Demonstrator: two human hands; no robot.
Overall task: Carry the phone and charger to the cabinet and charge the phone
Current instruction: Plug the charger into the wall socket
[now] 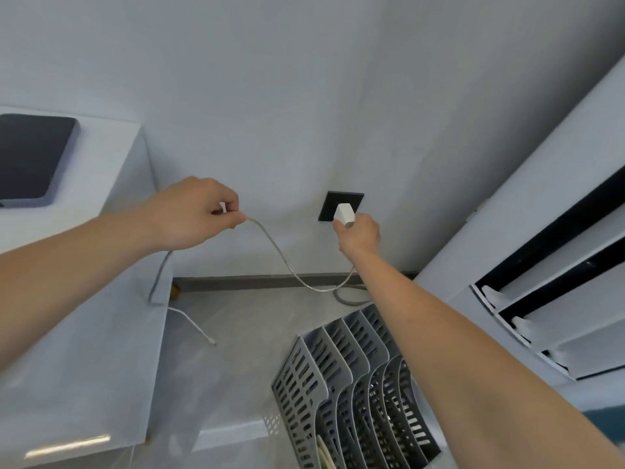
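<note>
At the wall socket (341, 207), the right hand (359, 235) grips the white charger (344, 214), pressed against it. The left hand (194, 213) pinches the cable (280, 255) closed. The phone (32, 157) lies on the cabinet (111, 184), well apart.

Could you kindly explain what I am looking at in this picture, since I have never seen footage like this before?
There is one picture, from a wide-angle camera worn on a person's head, looking forward and down at two bare arms; there is no machine. The right hand holds a white charger block at a black wall socket. The left hand pinches the white cable, which sags between the hands. A dark phone lies on the white cabinet at left. A grey file rack stands on the floor.
</note>
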